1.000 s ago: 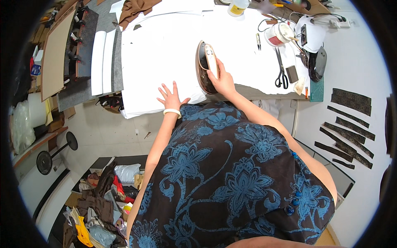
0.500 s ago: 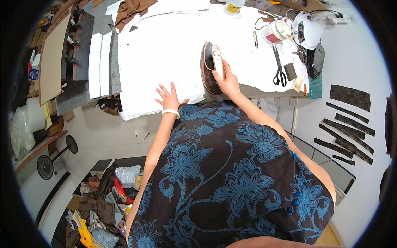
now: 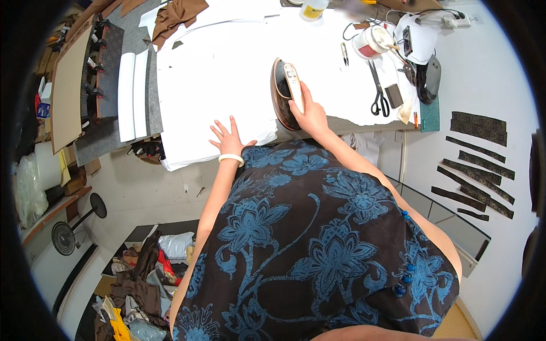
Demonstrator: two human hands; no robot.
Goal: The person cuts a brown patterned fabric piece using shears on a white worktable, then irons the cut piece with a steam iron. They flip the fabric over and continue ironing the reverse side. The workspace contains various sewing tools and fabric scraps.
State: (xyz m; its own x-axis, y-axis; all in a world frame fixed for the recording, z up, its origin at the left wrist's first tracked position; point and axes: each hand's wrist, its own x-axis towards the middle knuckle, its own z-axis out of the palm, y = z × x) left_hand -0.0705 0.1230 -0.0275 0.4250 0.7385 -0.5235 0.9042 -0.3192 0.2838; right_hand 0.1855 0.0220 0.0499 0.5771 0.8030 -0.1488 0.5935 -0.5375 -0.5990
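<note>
On the white sheet (image 3: pixel 210 79) that covers the table stands a clothes iron (image 3: pixel 278 91) with a dark, copper-edged body and a pale handle. My right hand (image 3: pixel 313 118) is closed round the near part of that handle. The iron's sole is down against the sheet, and what lies under it is hidden. To the left, my left hand (image 3: pixel 228 140) rests flat near the sheet's front edge, fingers spread, a pale bangle on the wrist. Nothing is in it.
Scissors (image 3: pixel 377 94), a dark block (image 3: pixel 393 96) and a white tub (image 3: pixel 368 44) lie at the right. A bottle (image 3: pixel 313 10) stands at the back. Brown cloth (image 3: pixel 175 21) and white rolls (image 3: pixel 126 94) are at the left. Dark strips (image 3: pixel 475 176) hang on the right wall.
The view has turned slightly, so the table's things appear a little further left. My hands and the iron keep nearly the same places on the sheet.
</note>
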